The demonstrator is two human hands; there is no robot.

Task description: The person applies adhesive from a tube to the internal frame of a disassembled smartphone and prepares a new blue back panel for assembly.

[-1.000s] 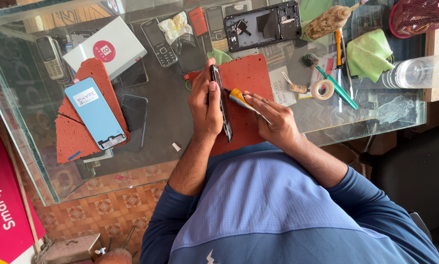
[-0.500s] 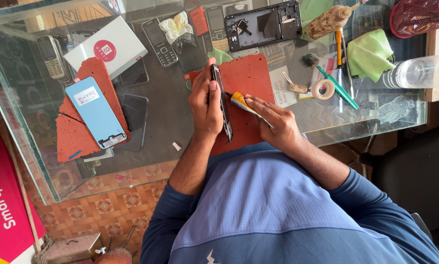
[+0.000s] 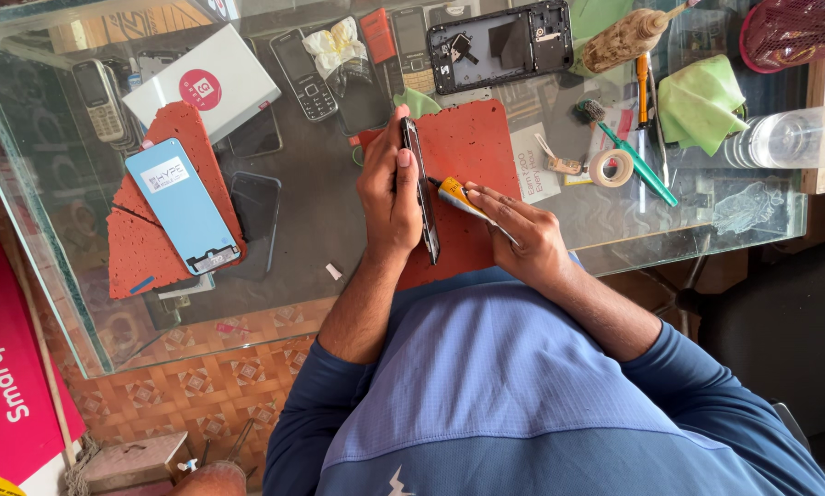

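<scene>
Over the glass table, nothing had shifted: left hand still clamped the phone, right hand pinching the glue tube.

The left hand covers much of the phone it stands on edge. At upper right, the red basket and clear bottle run off frame.

Glass table: red foam mats, white box, phones (several), tape roll, green cloth.
</scene>
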